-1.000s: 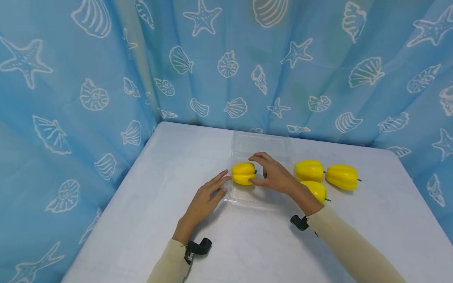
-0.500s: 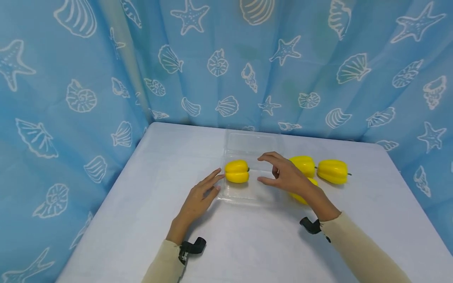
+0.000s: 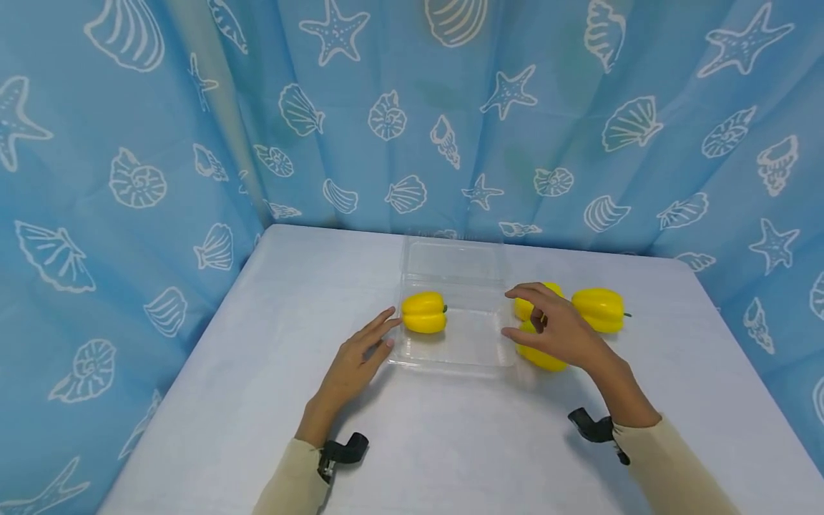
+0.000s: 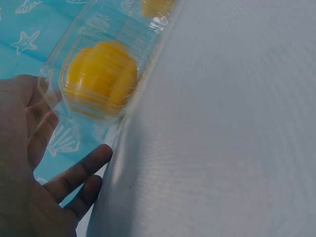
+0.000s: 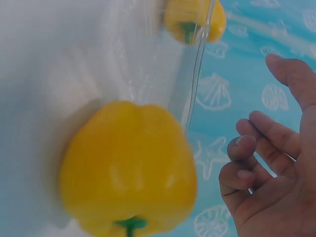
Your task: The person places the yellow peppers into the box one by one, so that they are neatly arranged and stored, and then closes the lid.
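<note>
A yellow bell pepper [image 3: 423, 312] with a green stem lies in the left part of a clear plastic clamshell box [image 3: 473, 343], whose lid [image 3: 453, 259] is laid back. My left hand [image 3: 352, 366] has its loosely straight fingers at the box's left edge; in the left wrist view a fingertip overlaps the clear rim [image 4: 45, 74]. Thumb and fingers apart, my right hand [image 3: 563, 325] hovers over the loose peppers and holds nothing. Beneath it are a near pepper [image 3: 541, 356] and a partly hidden one [image 3: 526, 309]. The right wrist view shows a pepper [image 5: 128, 168] beside the hand.
Another yellow pepper [image 3: 600, 310] lies to the right of my right hand. A white cloth covers the table [image 3: 438, 443]. Blue curtains [image 3: 399, 86] with shell and starfish prints hang behind and to the left.
My right hand has let go of the pepper in the box and moved right to above the loose peppers. My left hand stays at the box's edge. The head view has shifted slightly.
</note>
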